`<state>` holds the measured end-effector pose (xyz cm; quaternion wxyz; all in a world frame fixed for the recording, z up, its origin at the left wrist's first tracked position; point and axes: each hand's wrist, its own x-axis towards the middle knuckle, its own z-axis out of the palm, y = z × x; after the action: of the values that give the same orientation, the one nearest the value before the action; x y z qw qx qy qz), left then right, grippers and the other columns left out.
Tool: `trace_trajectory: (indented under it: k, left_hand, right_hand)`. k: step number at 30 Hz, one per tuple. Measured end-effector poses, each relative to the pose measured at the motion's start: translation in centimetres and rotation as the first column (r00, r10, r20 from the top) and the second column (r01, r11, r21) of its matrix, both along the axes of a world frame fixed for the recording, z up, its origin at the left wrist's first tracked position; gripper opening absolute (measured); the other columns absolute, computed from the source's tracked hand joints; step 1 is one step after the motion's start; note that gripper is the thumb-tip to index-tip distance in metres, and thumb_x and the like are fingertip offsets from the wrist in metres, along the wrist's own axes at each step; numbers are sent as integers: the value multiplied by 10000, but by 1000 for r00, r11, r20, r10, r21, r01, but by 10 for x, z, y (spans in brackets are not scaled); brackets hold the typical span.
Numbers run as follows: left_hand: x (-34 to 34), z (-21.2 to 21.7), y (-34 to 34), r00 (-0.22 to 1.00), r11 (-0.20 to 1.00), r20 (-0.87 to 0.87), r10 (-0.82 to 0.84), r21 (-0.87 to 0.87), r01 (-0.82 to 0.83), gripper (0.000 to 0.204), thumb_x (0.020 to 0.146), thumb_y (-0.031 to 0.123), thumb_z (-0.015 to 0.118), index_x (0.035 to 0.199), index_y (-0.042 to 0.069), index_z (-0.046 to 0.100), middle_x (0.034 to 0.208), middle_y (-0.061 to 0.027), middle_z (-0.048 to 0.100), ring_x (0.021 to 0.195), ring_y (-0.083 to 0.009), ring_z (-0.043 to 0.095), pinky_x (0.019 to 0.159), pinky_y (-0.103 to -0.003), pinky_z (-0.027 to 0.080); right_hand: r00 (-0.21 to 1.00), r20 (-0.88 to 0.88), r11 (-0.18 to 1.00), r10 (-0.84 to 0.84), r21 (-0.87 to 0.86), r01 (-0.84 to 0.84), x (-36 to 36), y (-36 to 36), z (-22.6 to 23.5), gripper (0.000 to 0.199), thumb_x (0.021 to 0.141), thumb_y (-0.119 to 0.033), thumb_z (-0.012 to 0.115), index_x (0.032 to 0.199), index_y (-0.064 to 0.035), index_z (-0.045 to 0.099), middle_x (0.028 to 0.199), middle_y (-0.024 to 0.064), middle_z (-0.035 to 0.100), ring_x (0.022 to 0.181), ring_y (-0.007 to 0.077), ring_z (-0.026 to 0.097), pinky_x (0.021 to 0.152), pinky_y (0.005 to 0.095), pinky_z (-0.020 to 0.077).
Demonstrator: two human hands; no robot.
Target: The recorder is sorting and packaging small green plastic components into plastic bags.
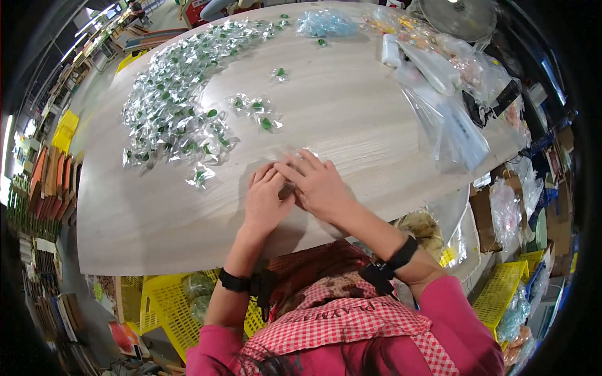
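Note:
Over the near middle of the table [370, 113], my left hand [268, 199] and my right hand [321, 191] meet, fingers curled and touching. Both pinch a small clear plastic packet; only a glint of its film shows past the fingertips, and its contents are hidden. Just beyond lie a few loose clear packets [268, 123], each with a small green piece inside. Another such packet [200, 177] sits left of my left hand. A large heap of the same packets [166, 94] spreads over the table's left and far side.
At the far edge sits a pile of bluish clear bags [326, 24]. Along the right lie a large clear plastic bag [442, 125], a white bottle [390, 50] and a black strap-like item [501, 100]. A fan [461, 19] stands far right. Yellow crates [169, 313] are below the near edge.

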<state>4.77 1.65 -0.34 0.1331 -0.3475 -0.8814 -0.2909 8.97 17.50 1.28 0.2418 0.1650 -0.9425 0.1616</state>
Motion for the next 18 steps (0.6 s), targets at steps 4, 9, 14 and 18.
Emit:
trace_trajectory:
  k: [4, 9, 14, 18]
  left_hand:
    - [-6, -9, -14, 996, 990, 64, -64, 133, 55, 238, 766, 130, 702, 978, 47, 634, 1172, -143, 645, 1173, -352, 543, 1012, -429, 400]
    - [0, 9, -26, 981, 993, 163, -103, 78, 91, 291, 795, 156, 713, 1053, 52, 630, 1283, -169, 586, 1248, -359, 493, 1064, -442, 365]
    - [-38, 36, -62, 999, 999, 42, -33, 33, 32, 452, 880, 253, 660, 1296, 127, 537, 1507, -143, 341, 1411, -390, 252, 1153, -495, 227]
    - [-93, 27, -111, 988, 989, -131, 86, -110, -100, 464, 915, 315, 599, 1333, 137, 508, 1518, -124, 335, 1423, -374, 233, 1157, -501, 203]
  right_hand:
    - [987, 53, 951, -152, 279, 131, 0, 23, -18, 543, 764, -136, 629, 1296, -156, 520, 1290, 50, 543, 1234, 288, 471, 910, 433, 438]
    - [987, 38, 983, -159, 100, 154, 31, 83, -9, 408, 669, -51, 649, 1070, -122, 629, 1007, 66, 614, 979, 286, 563, 780, 390, 504]
    - [959, -116, 962, -259, -116, 245, 110, 162, -24, 287, 678, -58, 671, 964, -71, 666, 845, 98, 661, 759, 322, 613, 715, 410, 508]
    - [906, 71, 885, -418, -195, 424, 193, 174, -39, 274, 689, -71, 666, 963, -69, 669, 854, 130, 669, 790, 338, 631, 727, 412, 512]
